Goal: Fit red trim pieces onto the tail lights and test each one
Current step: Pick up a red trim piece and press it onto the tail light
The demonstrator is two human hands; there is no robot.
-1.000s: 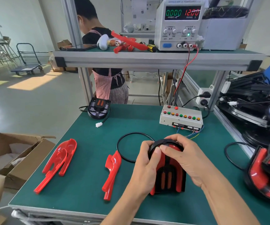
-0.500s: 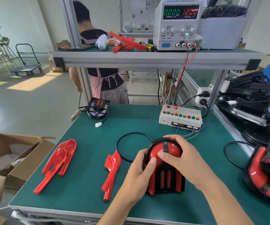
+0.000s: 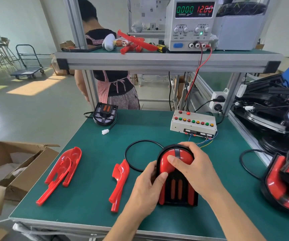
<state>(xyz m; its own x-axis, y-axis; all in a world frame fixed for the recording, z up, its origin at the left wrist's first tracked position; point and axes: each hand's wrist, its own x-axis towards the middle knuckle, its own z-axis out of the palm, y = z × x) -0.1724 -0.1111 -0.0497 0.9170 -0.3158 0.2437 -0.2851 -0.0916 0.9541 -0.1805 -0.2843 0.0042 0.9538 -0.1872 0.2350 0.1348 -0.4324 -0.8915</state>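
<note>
Cardboard box [image 3: 10, 164]: sits open off the bench's left edge; we judge no risk from it unless a trim piece slides off that side into it.

Spare trim, left pair [image 3: 62, 171]: two nested red pieces lying loose on the green bench [image 3: 91, 211], well apart from the work. Risk: picked up as a stack, they could be taken for one part.

Spare trim, middle [image 3: 120, 181]: just left of our left hand. Risk: a sideways wrist move could knock it toward the front edge.

Cable loop [image 3: 131, 162]: black lead curling on the bench behind the lamp; its far end is hidden. Risk: snagging under the housing while we press, or tugging the lamp when we reach for the plug.

Left hand [image 3: 147, 192]: curled round the lamp's left flank, thumb on the red trim.

Tail light [image 3: 176, 181]: on the bench at front centre, red trim already over its dome and sides, held between both hands.

Right hand [image 3: 194, 169]: draped over the dome, fingers wrapped and pressing down. Risk: uneven pressure could leave one clip unseated, or crack a tab; we cannot see whether the seam is flush.

Test box [image 3: 193, 124]: behind the lamp; supply [image 3: 192, 23] reads zero current, so nothing is under test yet. Risk: testing with trim half-seated.

Finished lamps [image 3: 286, 185]: piled at the right edge.
</note>
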